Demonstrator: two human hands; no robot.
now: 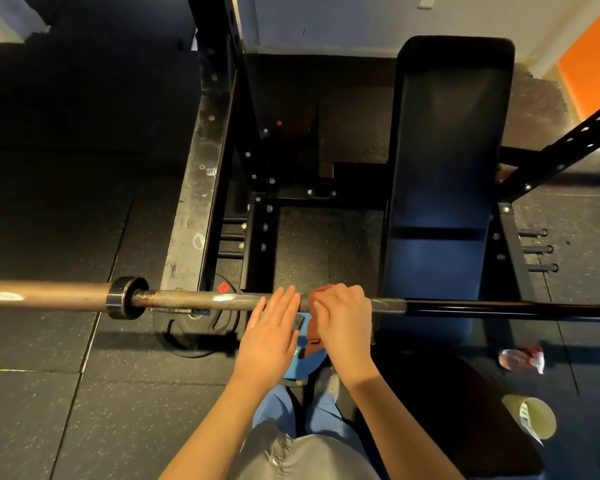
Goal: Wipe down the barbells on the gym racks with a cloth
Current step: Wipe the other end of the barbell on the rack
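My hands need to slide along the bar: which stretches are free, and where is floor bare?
Free: the barbell between its collar and the left hand, and right of the right hand. Bare floor mat lies left of the rack upright. Crowded: weight plate below the barbell.

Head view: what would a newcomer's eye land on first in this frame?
The barbell runs straight across the frame, its left sleeve brownish, with rusty spots beside the collar. At its middle the two bare hands meet: the left hand lies flat with straight fingers on the bar, and the right hand curls over it. Behind them, a black padded bench fills the upper right.
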